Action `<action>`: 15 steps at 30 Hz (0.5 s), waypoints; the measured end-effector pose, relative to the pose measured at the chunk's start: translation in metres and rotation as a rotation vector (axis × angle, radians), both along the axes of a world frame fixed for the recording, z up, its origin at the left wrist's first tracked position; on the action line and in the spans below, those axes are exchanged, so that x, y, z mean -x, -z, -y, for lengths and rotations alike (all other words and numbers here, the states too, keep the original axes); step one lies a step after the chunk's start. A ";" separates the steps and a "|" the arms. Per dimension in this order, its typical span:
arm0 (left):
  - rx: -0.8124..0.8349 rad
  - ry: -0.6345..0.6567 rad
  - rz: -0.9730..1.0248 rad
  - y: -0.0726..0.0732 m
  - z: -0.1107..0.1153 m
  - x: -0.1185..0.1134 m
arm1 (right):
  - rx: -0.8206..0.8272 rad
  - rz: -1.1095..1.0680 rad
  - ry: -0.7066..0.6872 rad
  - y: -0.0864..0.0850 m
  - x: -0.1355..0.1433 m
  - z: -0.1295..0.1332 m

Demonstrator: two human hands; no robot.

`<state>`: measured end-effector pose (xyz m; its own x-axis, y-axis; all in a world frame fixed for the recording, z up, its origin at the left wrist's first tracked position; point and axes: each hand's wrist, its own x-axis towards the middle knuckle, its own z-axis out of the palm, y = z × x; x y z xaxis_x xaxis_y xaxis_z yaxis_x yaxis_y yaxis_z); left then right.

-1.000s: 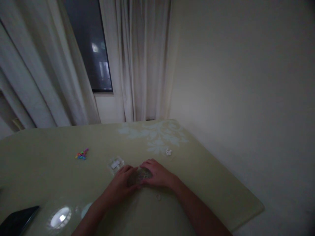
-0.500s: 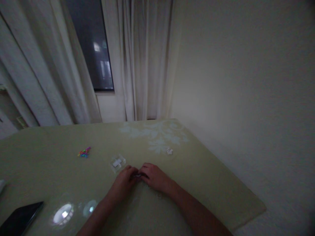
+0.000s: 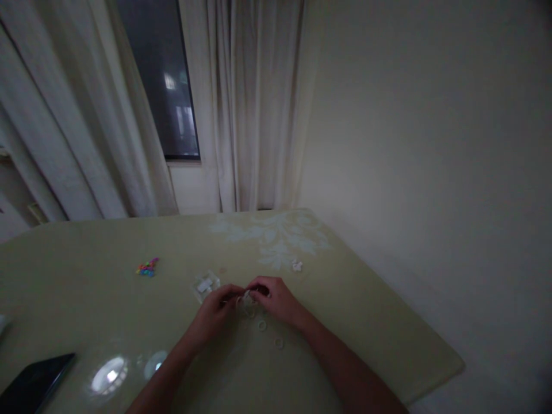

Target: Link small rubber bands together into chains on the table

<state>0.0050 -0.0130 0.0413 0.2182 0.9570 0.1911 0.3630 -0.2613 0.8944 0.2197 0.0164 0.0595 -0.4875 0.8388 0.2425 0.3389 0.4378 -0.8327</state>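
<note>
My left hand [image 3: 222, 305] and my right hand [image 3: 269, 296] meet fingertip to fingertip over the middle of the table, both closed in a pinch. Between them is a small pale piece [image 3: 247, 295], partly covered by the fingers and too blurred to name. Just below the fingers lie pale rings, one small ring [image 3: 262, 325] and another ring [image 3: 279, 343] nearer to me. Left of my left hand sits a clear plastic box [image 3: 206, 284] with a white patch on it.
A pile of small multicoloured pieces [image 3: 148, 267] lies to the left. Several small white pieces [image 3: 297, 265] sit beyond my right hand. At the near left rests a dark flat device [image 3: 37, 379]. The green table [image 3: 366, 322] meets the wall on the right.
Both hands have risen slightly off their earlier spot, and the fingers have shifted around the pale piece. The rings below the hands now show more plainly.
</note>
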 end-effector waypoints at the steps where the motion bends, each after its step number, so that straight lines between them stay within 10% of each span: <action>1: 0.015 0.019 0.012 -0.001 0.000 0.003 | 0.003 -0.007 -0.004 -0.001 -0.001 0.000; 15: -0.290 -0.250 -0.651 0.046 -0.017 0.015 | -0.085 0.360 -0.219 0.007 -0.020 -0.006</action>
<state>-0.0102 0.0038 -0.0043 0.1563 0.9238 0.3496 0.8739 -0.2943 0.3870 0.2398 0.0223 0.0522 -0.7176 0.6908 0.0881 0.4929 0.5932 -0.6365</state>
